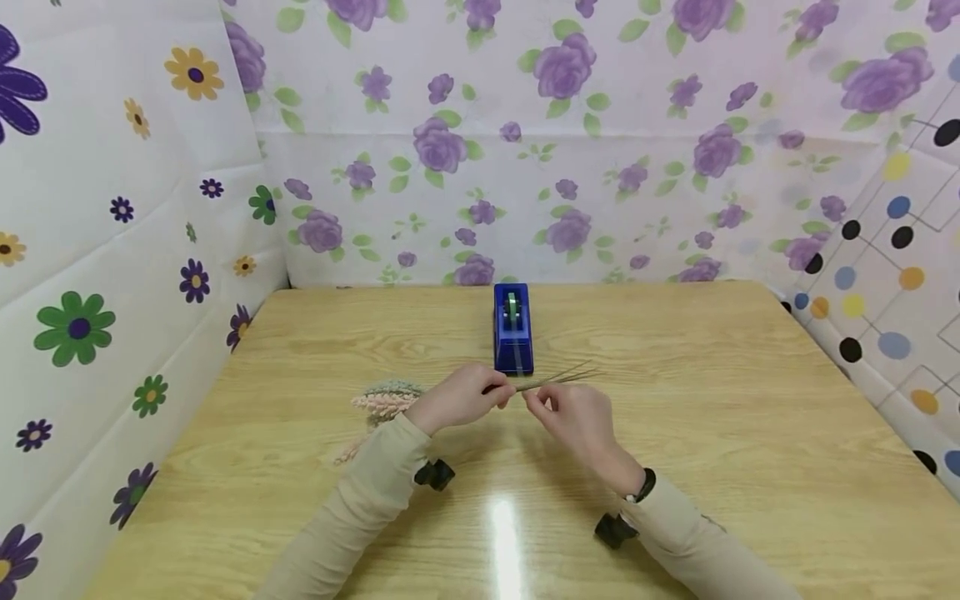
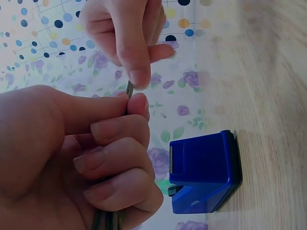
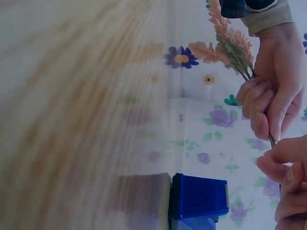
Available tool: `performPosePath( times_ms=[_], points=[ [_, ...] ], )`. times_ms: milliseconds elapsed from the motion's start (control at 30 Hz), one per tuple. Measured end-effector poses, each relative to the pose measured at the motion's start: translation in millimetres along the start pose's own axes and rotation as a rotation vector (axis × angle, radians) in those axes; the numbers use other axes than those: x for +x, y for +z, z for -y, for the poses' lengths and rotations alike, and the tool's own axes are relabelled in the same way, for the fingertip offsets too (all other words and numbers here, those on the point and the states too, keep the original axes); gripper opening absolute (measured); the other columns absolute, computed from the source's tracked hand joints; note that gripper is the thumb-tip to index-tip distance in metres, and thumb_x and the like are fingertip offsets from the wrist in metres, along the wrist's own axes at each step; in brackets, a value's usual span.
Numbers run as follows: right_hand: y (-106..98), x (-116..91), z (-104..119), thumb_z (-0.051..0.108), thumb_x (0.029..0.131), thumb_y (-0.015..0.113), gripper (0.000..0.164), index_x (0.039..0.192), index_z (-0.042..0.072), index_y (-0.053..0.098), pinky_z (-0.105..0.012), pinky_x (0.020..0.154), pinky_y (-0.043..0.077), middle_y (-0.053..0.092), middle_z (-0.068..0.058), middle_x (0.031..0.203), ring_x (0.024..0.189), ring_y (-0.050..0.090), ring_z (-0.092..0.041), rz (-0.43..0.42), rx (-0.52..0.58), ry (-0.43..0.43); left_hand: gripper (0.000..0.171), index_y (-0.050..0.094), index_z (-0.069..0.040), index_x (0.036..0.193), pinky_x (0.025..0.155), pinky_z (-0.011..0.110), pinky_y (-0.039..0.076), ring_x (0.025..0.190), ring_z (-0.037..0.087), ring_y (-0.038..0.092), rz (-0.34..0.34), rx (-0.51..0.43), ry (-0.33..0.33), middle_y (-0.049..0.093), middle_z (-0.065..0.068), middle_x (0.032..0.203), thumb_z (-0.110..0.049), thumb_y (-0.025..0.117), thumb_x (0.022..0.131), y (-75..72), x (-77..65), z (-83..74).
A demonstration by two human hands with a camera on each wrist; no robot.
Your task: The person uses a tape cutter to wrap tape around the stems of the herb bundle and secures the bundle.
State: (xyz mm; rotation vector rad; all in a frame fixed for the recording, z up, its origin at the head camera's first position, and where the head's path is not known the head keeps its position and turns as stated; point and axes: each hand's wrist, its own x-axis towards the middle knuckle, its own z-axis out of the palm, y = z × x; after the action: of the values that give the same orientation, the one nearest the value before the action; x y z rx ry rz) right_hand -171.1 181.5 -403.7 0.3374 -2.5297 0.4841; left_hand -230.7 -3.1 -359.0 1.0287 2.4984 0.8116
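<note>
My left hand [image 1: 463,398] grips a small bundle of flower sprigs by their thin stems [image 1: 570,377]. The pink and grey-green flower heads [image 3: 235,45] stick out behind that hand toward the left, partly covered by it in the head view. On the other side of the fist, the bare stem ends fan out to the right. With thumb and forefinger, my right hand [image 1: 581,417] pinches the stems right beside the left fingertips. Just beyond both hands stands a blue tape dispenser [image 1: 514,354] with a roll of tape [image 1: 512,308] in it.
The light wooden table [image 1: 712,400] extends around the hands. Floral cloth [image 1: 562,167] hangs behind it, with patterned cloth on both sides. A black camera [image 1: 435,475] is under the left wrist and another [image 1: 615,530] under the right.
</note>
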Motion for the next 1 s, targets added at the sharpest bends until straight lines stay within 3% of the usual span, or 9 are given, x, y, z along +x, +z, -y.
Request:
performPosePath(
  times_ms=[133, 267, 400, 500, 567, 667, 833, 1000],
  points=[
    [0.5, 1.8, -1.7, 0.022, 0.081, 0.076, 0.024, 0.066, 0.013, 0.059, -0.015, 0.043, 0.011, 0.035, 0.009, 0.043, 0.041, 0.018, 0.000, -0.111, -0.059, -0.089, 0.031, 0.065, -0.003, 0.084, 0.055, 0.022, 0.031, 0.052, 0.011, 0.034, -0.003, -0.018, 0.006, 0.058, 0.009, 0.072, -0.017, 0.046, 0.104, 0.6, 0.4, -0.4],
    [2.4, 3.2, -5.5, 0.021, 0.077, 0.079, 0.024, 0.080, 0.011, 0.057, -0.013, 0.041, 0.012, 0.041, 0.009, 0.044, 0.040, 0.019, 0.003, -0.189, -0.082, -0.134, 0.031, 0.065, -0.001, 0.085, 0.054, 0.021, 0.031, 0.052, 0.011, 0.034, -0.007, -0.023, 0.010, 0.055, 0.007, 0.070, -0.017, 0.046, 0.103, 0.8, 0.6, -2.7],
    [3.3, 2.6, -7.3, 0.025, 0.077, 0.079, 0.027, 0.094, 0.009, 0.064, -0.013, 0.042, 0.010, 0.040, 0.010, 0.043, 0.039, 0.017, 0.003, -0.183, -0.137, -0.152, 0.030, 0.066, -0.002, 0.086, 0.055, 0.021, 0.032, 0.053, 0.011, 0.035, 0.000, -0.015, 0.009, 0.062, 0.014, 0.076, -0.016, 0.047, 0.103, 0.2, -0.3, -3.3],
    [2.7, 2.1, -6.6, 0.025, 0.078, 0.077, 0.020, 0.088, 0.011, 0.068, -0.013, 0.044, 0.008, 0.035, 0.008, 0.040, 0.040, 0.013, 0.002, -0.159, -0.166, -0.162, 0.028, 0.067, -0.006, 0.085, 0.056, 0.022, 0.033, 0.054, 0.011, 0.037, -0.007, 0.003, 0.013, 0.067, 0.017, 0.083, -0.016, 0.048, 0.103, 0.6, -0.4, -3.2],
    [3.6, 1.6, -4.5, 0.023, 0.079, 0.077, 0.015, 0.081, 0.011, 0.068, -0.013, 0.044, 0.007, 0.033, 0.007, 0.039, 0.040, 0.013, 0.001, -0.113, -0.151, -0.146, 0.026, 0.070, -0.006, 0.088, 0.057, 0.022, 0.034, 0.056, 0.011, 0.040, -0.017, 0.017, 0.013, 0.069, 0.016, 0.087, -0.015, 0.050, 0.102, 2.5, -1.7, -1.9],
    [3.7, 1.3, -0.8, 0.021, 0.081, 0.074, 0.012, 0.079, 0.010, 0.069, -0.013, 0.042, 0.011, 0.040, 0.007, 0.042, 0.040, 0.020, 0.001, 0.007, -0.068, -0.053, 0.024, 0.072, -0.003, 0.092, 0.057, 0.022, 0.034, 0.057, 0.010, 0.040, -0.021, 0.032, 0.028, 0.071, 0.016, 0.088, -0.014, 0.052, 0.100, 6.3, -2.2, 0.3],
    [1.3, 3.7, 0.6, 0.018, 0.087, 0.069, 0.011, 0.091, 0.009, 0.074, -0.016, 0.040, 0.017, 0.043, 0.006, 0.043, 0.037, 0.029, -0.002, 0.257, 0.204, 0.188, 0.024, 0.073, -0.002, 0.094, 0.056, 0.021, 0.032, 0.056, 0.010, 0.039, -0.003, 0.027, 0.043, 0.071, 0.017, 0.086, -0.014, 0.053, 0.100, 10.5, -0.1, 2.3],
    [-4.6, 14.3, -1.0, 0.017, 0.092, 0.064, 0.019, 0.104, 0.005, 0.072, -0.020, 0.041, 0.022, 0.039, 0.007, 0.039, 0.033, 0.032, -0.006, 0.387, 0.489, 0.351, 0.024, 0.072, -0.002, 0.099, 0.059, 0.024, 0.037, 0.059, 0.012, 0.044, -0.003, 0.016, 0.026, 0.071, 0.016, 0.090, -0.015, 0.052, 0.101, 6.6, 2.5, 1.6]
  ],
)
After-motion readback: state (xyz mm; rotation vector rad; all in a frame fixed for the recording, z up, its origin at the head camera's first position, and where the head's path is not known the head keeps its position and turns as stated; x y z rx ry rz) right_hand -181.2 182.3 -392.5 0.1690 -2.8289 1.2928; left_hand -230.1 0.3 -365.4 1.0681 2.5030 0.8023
